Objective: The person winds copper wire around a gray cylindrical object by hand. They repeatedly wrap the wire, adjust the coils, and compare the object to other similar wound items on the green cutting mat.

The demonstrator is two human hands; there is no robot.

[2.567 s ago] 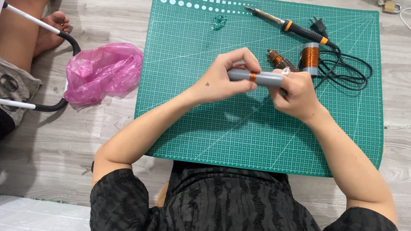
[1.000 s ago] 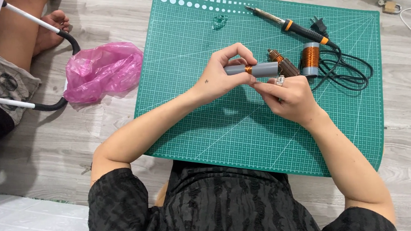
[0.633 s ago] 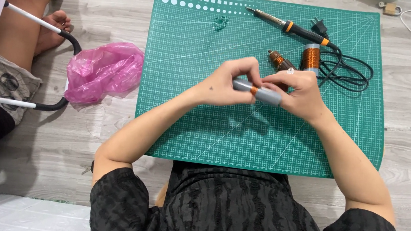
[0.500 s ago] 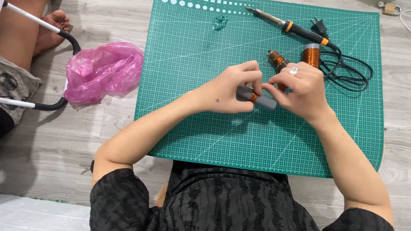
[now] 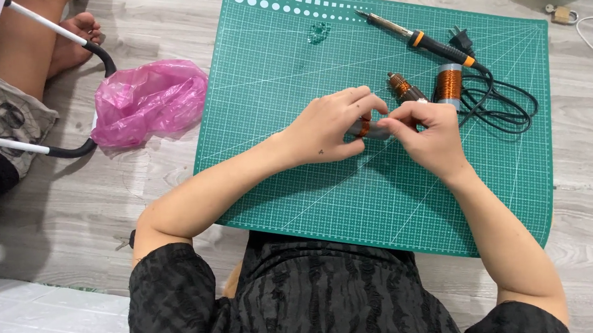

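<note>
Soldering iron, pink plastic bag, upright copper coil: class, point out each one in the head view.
soldering iron (image 5: 434, 44), head view, on its black handle.
pink plastic bag (image 5: 147, 99), head view, on the middle of the crumpled plastic.
upright copper coil (image 5: 449, 83), head view, on its wound copper side.

Grey rod (image 5: 376, 129) — copper-wound, level.

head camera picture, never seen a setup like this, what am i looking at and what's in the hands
The camera sits on a person's head and looks down, so both arms are their own. The left hand and right hand meet over a green cutting mat on the floor, pinching a small grey cylinder with an orange band. On the mat lie a soldering iron with its black cord and two copper wire coils. A pink bag lies on the floor, beside another person's leg.
</note>
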